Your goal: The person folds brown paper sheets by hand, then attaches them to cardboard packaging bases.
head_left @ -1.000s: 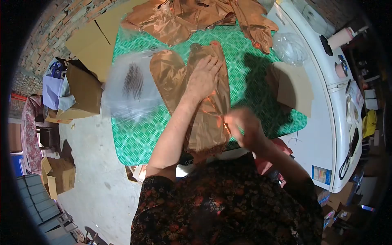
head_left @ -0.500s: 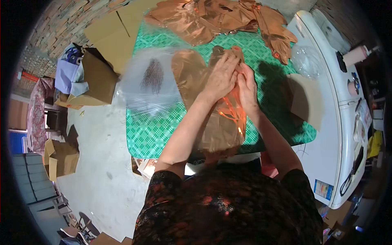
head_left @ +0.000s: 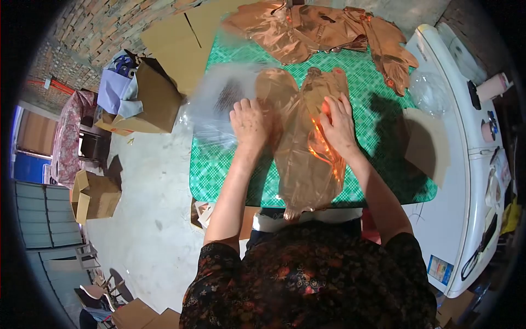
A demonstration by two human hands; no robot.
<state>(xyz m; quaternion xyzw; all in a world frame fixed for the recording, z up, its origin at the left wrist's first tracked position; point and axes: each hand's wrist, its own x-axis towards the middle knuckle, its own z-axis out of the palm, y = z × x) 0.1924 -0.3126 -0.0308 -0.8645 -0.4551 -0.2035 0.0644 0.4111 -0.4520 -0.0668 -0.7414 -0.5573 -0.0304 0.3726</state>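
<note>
Pressing copper foil balloon (head_left: 298, 159) flat on green-checked tabletop (head_left: 219, 170) with left hand (head_left: 249, 122) and right hand (head_left: 338, 125), fingers (head_left: 245, 107) spread; mostly smoothed, creased by right hand.

The near foil balloon (head_left: 304, 164) is shiny copper-brown, with a bright orange glint near its middle; the heap of balloons (head_left: 307, 27) at the far edge has the same copper tone; the tablecloth (head_left: 219, 170) is green with a white check; the plastic bag (head_left: 213, 109) is clear with dark streaks; the cardboard box (head_left: 159, 98) is plain brown; the blouse (head_left: 307, 279) is black with red-orange flowers; the appliance (head_left: 455, 186) is white.
</note>
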